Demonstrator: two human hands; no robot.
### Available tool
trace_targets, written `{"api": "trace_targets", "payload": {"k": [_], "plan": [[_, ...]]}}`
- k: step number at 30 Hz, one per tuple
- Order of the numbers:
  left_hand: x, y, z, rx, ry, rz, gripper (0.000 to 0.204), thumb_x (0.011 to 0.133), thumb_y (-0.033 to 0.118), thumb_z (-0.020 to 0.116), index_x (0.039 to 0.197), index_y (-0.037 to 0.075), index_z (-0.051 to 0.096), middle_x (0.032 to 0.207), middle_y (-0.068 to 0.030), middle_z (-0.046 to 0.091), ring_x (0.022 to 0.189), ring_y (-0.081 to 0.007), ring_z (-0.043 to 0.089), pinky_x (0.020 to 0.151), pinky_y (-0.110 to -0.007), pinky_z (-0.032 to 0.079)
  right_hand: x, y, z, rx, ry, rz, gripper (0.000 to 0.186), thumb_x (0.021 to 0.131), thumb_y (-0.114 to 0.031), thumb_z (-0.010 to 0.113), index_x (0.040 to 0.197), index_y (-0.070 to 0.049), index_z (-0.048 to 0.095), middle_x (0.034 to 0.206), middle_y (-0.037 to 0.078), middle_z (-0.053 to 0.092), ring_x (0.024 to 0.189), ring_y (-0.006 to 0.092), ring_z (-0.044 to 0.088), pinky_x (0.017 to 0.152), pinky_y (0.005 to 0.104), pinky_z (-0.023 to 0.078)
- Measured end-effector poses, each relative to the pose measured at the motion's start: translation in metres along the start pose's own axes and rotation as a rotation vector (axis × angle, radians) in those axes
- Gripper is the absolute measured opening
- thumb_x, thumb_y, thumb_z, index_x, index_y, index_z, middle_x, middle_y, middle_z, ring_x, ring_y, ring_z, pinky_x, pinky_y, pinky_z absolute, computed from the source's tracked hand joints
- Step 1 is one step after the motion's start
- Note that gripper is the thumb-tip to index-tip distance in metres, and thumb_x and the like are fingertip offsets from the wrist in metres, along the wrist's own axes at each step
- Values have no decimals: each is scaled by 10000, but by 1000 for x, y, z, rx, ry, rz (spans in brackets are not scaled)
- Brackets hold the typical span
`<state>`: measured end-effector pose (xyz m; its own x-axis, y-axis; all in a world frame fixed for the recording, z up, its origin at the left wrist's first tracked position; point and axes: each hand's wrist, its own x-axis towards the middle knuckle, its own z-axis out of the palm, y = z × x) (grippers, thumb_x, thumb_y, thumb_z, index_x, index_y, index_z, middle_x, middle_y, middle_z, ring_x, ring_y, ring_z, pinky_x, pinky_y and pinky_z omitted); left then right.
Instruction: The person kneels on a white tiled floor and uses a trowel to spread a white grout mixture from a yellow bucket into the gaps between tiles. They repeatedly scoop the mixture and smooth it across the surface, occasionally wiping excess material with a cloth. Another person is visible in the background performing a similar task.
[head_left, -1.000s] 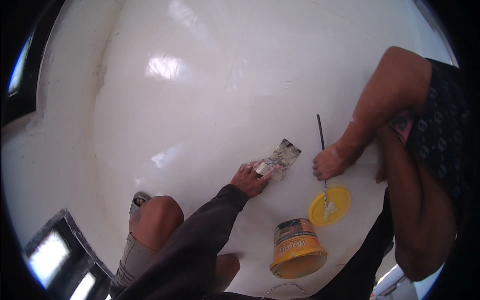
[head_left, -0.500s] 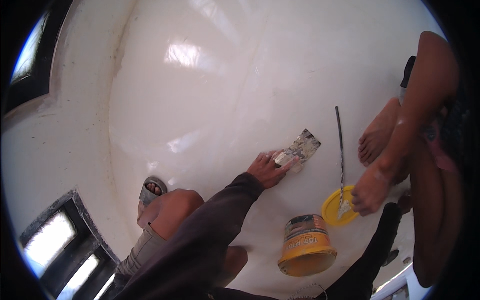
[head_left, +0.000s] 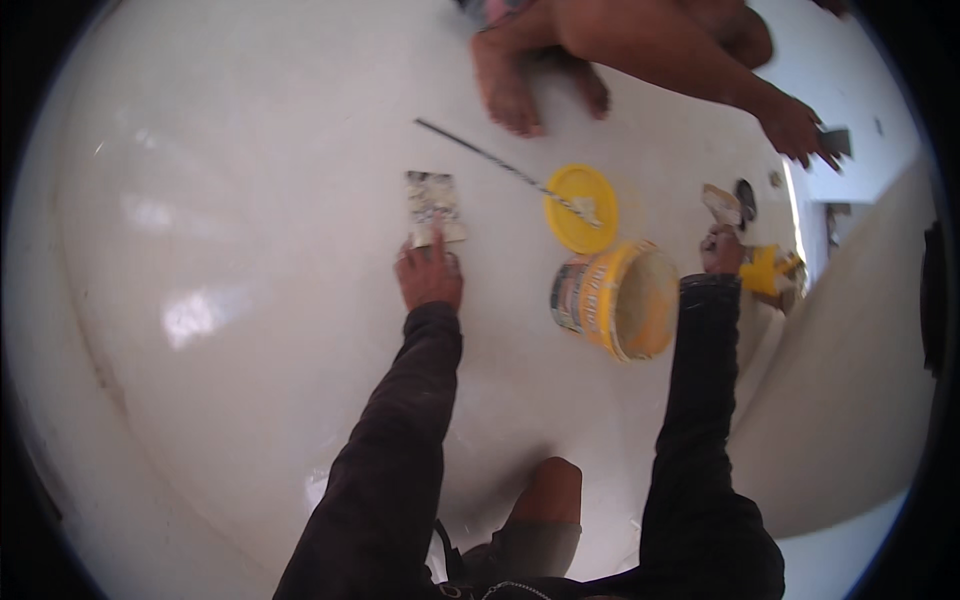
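Note:
My left hand [head_left: 432,275] grips a putty knife [head_left: 432,200], its wide blade smeared with dark and pale filler, over the white floor. The forefinger stretches along the blade. Off to the right, my right hand [head_left: 722,250] is closed around a flat tan piece with a pale edge [head_left: 721,205], which may be another spreader; its grip end is hidden. Between my arms stands an open yellow bucket [head_left: 640,300] with a pale coating inside. Beyond it lies a yellow lid [head_left: 570,225] with a dab of white paste, and a thin dark rod [head_left: 490,158] rests across it.
A co-worker squats at the far side, bare feet [head_left: 510,95] on the floor; that person's hand [head_left: 795,130] holds a small grey piece [head_left: 835,141]. A cut yellow container [head_left: 765,270] stands past my right hand, near a dark round object [head_left: 745,198]. A pale curved surface [head_left: 850,370] rises at right.
My view has swung to the right, bringing my right hand and the tan piece into sight. My left hand still holds the putty knife. The co-worker's hand has moved away from the lid.

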<state>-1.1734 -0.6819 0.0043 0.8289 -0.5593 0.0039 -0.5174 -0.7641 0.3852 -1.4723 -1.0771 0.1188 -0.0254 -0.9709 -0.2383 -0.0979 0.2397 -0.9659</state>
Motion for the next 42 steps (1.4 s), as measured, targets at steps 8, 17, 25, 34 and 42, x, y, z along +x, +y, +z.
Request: {"api": "trace_targets", "payload": {"k": [8,17,25,34,42], "plan": [[-18,31,16,-101,63,67,711,784,245,618,1425,190,315,1135,-198,486,1156,-346,439,976,-446,342,-360,-32,-82,-31,231,-259,242,917,-210,590,1034,1,569,807,4,546,630,66,465,568,210,402],[24,-40,39,-619,168,325,709,731,61,657,1375,71,359,1232,-222,424,1186,-371,424,1006,-431,377,-659,50,-208,-509,441,-17,262,751,-54,703,960,48,583,708,58,622,581,88,567,508,213,468],[5,-96,16,-809,82,376,509,771,-45,572,1267,59,519,1268,-165,463,1196,-318,454,976,-383,426,-759,249,-277,-509,669,65,125,785,-27,664,852,-3,562,763,41,587,676,108,549,634,250,470],[-47,-79,-44,-1171,39,420,356,868,6,538,1223,41,539,1150,-123,573,924,-219,619,678,-311,541,-753,355,-271,-372,513,8,235,788,-50,663,1008,31,649,936,135,683,857,189,658,762,296,508],[-163,-54,-108,-1023,-60,371,348,862,-28,524,1196,61,566,1160,-118,567,934,-232,622,561,-279,552,-721,351,-294,-120,484,-142,250,799,-39,627,1036,42,647,975,110,692,872,161,657,774,278,505]]}}
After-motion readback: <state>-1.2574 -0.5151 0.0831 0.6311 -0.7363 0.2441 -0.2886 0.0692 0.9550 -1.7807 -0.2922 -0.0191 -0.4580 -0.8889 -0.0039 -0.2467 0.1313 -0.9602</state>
